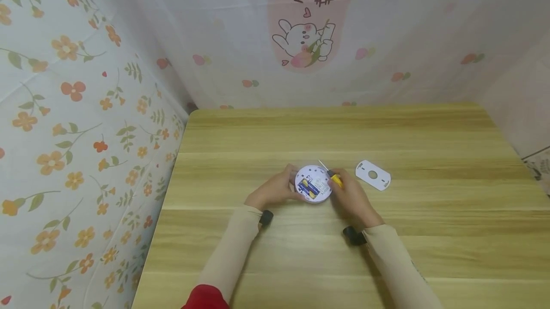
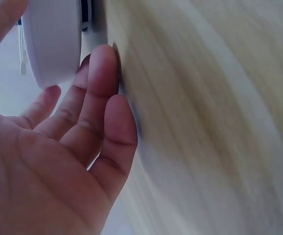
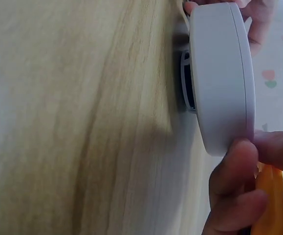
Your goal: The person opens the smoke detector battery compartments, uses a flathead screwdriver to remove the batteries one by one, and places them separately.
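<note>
A round white smoke detector (image 1: 317,172) is held just over the wooden table, its back face up. Blue and yellow batteries (image 1: 309,188) lie in its bay. My left hand (image 1: 277,187) grips its left edge, and in the left wrist view several fingers curl beneath the white housing (image 2: 53,44). At the opposite edge, my right hand (image 1: 350,197) pinches the rim between thumb and finger. That same hand holds a yellow and black screwdriver (image 1: 335,178), its shaft pointing up and away. The right wrist view shows a dark slotted part (image 3: 187,81) protruding from the underside.
A white mounting plate (image 1: 373,175) with a round centre hole lies on the table, right of my right hand. The wooden table (image 1: 240,137) ends at a printed curtain (image 1: 206,79) behind, and a floral curtain (image 1: 73,156) hangs along the left.
</note>
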Tool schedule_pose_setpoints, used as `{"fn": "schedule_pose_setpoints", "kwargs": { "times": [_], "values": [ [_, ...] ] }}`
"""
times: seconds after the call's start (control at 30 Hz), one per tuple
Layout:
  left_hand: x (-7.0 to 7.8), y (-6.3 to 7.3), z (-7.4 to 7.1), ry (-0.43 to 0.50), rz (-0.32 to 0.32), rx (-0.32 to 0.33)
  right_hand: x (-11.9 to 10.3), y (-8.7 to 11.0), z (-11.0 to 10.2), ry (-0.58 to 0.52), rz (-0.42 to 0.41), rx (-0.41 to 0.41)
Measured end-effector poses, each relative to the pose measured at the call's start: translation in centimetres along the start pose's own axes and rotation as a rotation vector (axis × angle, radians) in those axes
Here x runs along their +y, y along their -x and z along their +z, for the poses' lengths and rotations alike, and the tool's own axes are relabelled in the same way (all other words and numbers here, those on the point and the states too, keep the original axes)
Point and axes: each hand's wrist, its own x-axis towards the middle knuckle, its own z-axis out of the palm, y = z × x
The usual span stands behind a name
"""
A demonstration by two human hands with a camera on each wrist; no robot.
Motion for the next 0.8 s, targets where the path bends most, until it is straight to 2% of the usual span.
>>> {"fn": "schedule_pose_setpoints", "kwargs": {
  "times": [0.27,0.57,0.67,0.8],
  "values": [
    [0.07,-0.39,0.61,0.011,0.069,-0.019,0.26,-0.39,0.28,-0.007,-0.005,-0.006],
    [0.38,-0.14,0.71,-0.131,-0.022,-0.003,0.07,-0.21,0.46,-0.074,0.017,-0.028],
    [0.40,-0.01,0.64,-0.135,-0.026,0.010,0.00,-0.08,0.60,-0.085,0.033,-0.034],
    [0.23,0.11,0.32,-0.102,0.003,0.007,0.00,-0.08,0.77,-0.068,0.032,-0.028]
  ]
}}
